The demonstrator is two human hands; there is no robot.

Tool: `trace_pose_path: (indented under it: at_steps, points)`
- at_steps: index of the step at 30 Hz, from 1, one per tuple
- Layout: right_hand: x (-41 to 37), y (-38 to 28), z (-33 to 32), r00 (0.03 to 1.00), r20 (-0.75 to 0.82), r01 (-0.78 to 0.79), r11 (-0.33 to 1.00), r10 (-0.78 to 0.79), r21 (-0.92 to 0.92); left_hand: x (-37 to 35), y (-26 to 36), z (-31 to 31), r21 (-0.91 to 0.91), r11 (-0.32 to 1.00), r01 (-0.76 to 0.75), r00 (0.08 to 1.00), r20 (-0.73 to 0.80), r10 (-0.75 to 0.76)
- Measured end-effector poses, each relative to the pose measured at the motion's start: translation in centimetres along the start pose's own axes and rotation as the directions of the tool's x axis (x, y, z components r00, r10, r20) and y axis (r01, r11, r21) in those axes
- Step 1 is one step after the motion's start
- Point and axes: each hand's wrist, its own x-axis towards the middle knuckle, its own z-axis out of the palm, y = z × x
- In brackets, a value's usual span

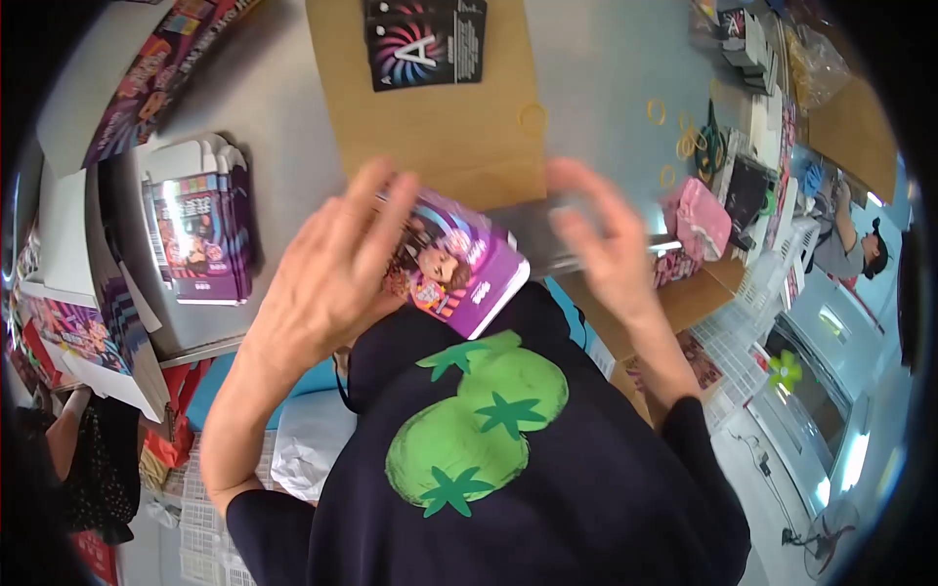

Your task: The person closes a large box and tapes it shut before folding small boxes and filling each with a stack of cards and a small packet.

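My left hand holds a small purple printed box with a cartoon figure on its face, tilted above the table's near edge. My right hand is raised to the right of the box, apart from it, fingers spread and slightly blurred, with nothing in them. Beyond both hands lies a brown cardboard sheet, bearing black cards with a large letter A. On the left, a stack of similar purple boxes rests on the grey table.
Yellow rubber bands, green-handled scissors and a pink pouch lie at the right. Cartons of printed packs stand at far left. One person is at far right, another person at lower left.
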Motion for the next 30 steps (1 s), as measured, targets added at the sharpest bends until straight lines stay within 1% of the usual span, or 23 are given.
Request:
trace_pose_path:
  at_steps: [1, 2, 3, 4, 5, 6, 8, 9, 10, 11, 12, 13, 15, 16, 20, 23, 27, 30]
  points:
    - [-0.3, 1.9, -2.5, 0.958, -0.204, 0.11, 0.912, -0.203, -0.395, 0.0, -0.4, -0.1, 0.022, 1.0, 0.006, 1.0, -0.006, -0.006]
    - [-0.9, 4.8, -5.0, 0.896, -0.372, -0.023, 0.811, -0.243, -0.585, -0.1, -0.7, 0.3, -0.143, 0.985, 0.094, 0.99, -0.09, -0.108]
    - [-1.5, 7.0, -7.3, 0.845, -0.47, -0.147, 0.736, -0.253, -0.661, -0.2, -0.9, 0.9, -0.315, 0.935, 0.163, 0.962, -0.158, -0.221]
    - [-2.2, 9.3, -9.7, 0.851, -0.406, -0.096, 0.66, -0.334, -0.745, -0.5, -1.1, 1.5, -0.482, 0.851, 0.208, 0.917, -0.207, -0.341]
    - [-2.6, 11.3, -11.1, 0.849, -0.335, -0.047, 0.573, -0.409, -0.818, -0.6, -1.4, 2.3, -0.468, 0.856, 0.218, 0.911, -0.217, -0.351]
    - [-2.1, 10.8, -10.6, 0.845, -0.331, -0.03, 0.581, -0.42, -0.813, -0.5, -1.6, 3.4, -0.574, 0.794, 0.201, 0.879, -0.253, -0.405]
    - [-0.8, 7.9, -9.4, 0.889, -0.35, -0.174, 0.488, -0.296, -0.855, -0.3, -1.8, 5.2, -0.761, 0.636, 0.127, 0.806, -0.294, -0.513]
    - [-0.3, 6.4, -8.6, 0.901, -0.368, -0.246, 0.429, -0.229, -0.869, -0.3, -1.9, 5.5, -0.755, 0.642, 0.131, 0.804, -0.298, -0.514]
    - [1.2, 4.6, -6.9, 0.903, -0.277, -0.067, 0.528, -0.329, -0.847, -0.2, -2.0, 5.8, -0.741, 0.661, 0.121, 0.801, -0.32, -0.506]
    - [3.1, 2.9, -4.6, 0.88, -0.194, 0.118, 0.596, -0.433, -0.794, -0.2, -2.0, 6.1, -0.728, 0.676, 0.113, 0.798, -0.339, -0.498]
    - [4.7, 1.6, -2.2, 0.849, -0.066, 0.283, 0.557, -0.525, -0.781, -0.1, -2.0, 6.1, -0.715, 0.692, 0.103, 0.795, -0.358, -0.489]
    - [6.2, 0.4, 0.0, 0.792, 0.056, 0.439, 0.503, -0.608, -0.744, 0.0, -1.9, 6.0, -0.71, 0.696, 0.105, 0.795, -0.36, -0.488]
    - [8.3, -2.2, 3.3, 0.757, 0.156, 0.567, 0.519, -0.635, -0.639, -0.1, -1.7, 5.7, -0.707, 0.693, 0.142, 0.802, -0.328, -0.499]
    - [8.7, -2.2, 3.7, 0.756, 0.154, 0.568, 0.52, -0.637, -0.639, -0.1, -1.7, 5.6, -0.707, 0.689, 0.16, 0.805, -0.31, -0.506]
    - [9.8, -1.6, 5.0, 0.761, 0.196, 0.588, 0.529, -0.619, -0.613, -0.2, -1.7, 5.9, -0.715, 0.684, 0.147, 0.805, -0.315, -0.502]
    - [9.6, -2.0, 5.2, 0.751, 0.134, 0.58, 0.549, -0.647, -0.601, -0.1, -1.8, 6.3, -0.71, 0.693, 0.128, 0.804, -0.335, -0.492]
    - [9.6, -1.2, 5.2, 0.755, 0.183, 0.597, 0.543, -0.63, -0.591, -0.2, -1.9, 6.2, -0.698, 0.705, 0.128, 0.805, -0.342, -0.485]
    - [9.7, -1.5, 5.3, 0.754, 0.157, 0.582, 0.539, -0.638, -0.608, 0.0, -1.8, 6.0, -0.7, 0.702, 0.134, 0.804, -0.337, -0.49]
